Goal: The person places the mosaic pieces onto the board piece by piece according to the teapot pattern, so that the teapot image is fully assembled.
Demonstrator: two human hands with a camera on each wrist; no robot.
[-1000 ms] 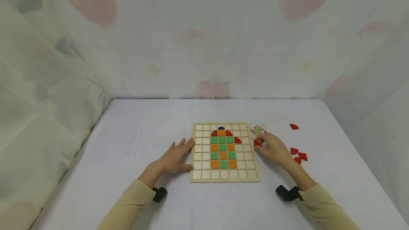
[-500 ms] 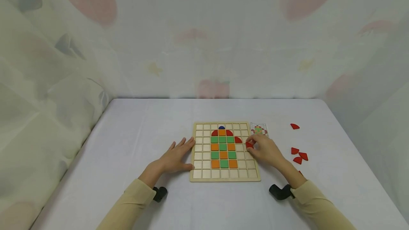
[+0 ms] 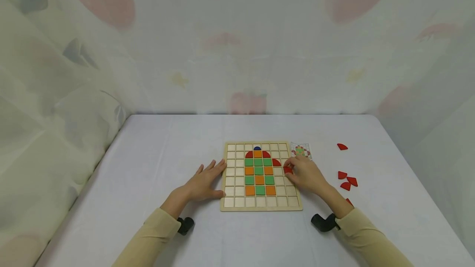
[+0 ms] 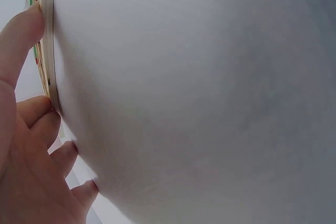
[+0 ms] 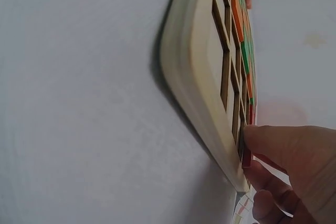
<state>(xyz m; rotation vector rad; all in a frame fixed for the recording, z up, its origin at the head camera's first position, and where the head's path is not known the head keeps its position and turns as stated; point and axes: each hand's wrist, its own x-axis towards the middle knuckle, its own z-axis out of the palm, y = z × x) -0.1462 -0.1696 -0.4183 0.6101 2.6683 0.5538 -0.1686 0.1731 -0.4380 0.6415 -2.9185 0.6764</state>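
Observation:
A wooden grid board (image 3: 234, 202) lies on the table, with orange, green, red and blue pieces set in its squares. At its right side, my right hand (image 3: 306, 174) pinches a red quarter-circle piece (image 3: 287, 170) between thumb and fingers over the right-hand column. The right wrist view shows this red piece (image 5: 247, 156) edge-on at the grid. My left hand (image 3: 203, 182) rests against the board's left edge with fingers spread. In the left wrist view, the thumb and a finger touch the board's side (image 4: 47, 35).
A small printed pattern card (image 3: 300, 150) lies beside the board's upper right corner, partly behind my right hand. Several loose red pieces (image 3: 342, 175) are scattered on the table to the right, one (image 3: 342, 146) farther back. A black wrist mount (image 3: 323, 222) sits below my right wrist.
My right hand has carried the red piece leftward from beside the board to over its right-hand column, mostly in the first half second. My left hand has stayed put.

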